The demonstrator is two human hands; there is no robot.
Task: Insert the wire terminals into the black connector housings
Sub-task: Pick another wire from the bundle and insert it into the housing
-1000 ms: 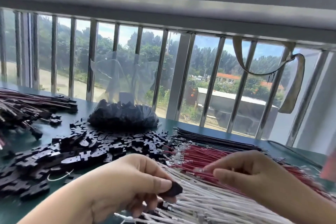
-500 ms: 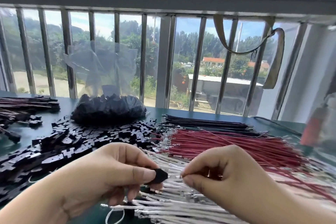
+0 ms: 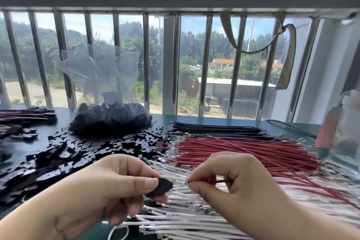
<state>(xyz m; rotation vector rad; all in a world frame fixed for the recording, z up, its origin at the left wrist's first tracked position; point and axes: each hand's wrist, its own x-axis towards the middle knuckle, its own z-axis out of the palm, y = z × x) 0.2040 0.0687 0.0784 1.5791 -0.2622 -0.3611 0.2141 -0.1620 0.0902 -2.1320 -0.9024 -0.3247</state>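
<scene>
A: Biggest first? Green surface, then the white wires fanned at 6 o'clock, red wires at 3, black wires behind them, loose pile of black housings at 9, clear bag of housings at 11.

B: Hands?

A: Left hand: thumb and forefinger pinch one black connector housing, other fingers curled under. Right hand: thumb and forefinger closed on a red wire near its terminal.

B: Key relation?

A: Terminal tip sits at 3 o'clock of the housing, near, not touching. Wire's long axis runs roughly 9-to-3, tip aimed at the housing. Right hand is the nearer to the terminal; I'd guess it drives toward 9.

B: Cavity lined up?

A: Can't tell, housing's opening too small and dark.
</scene>
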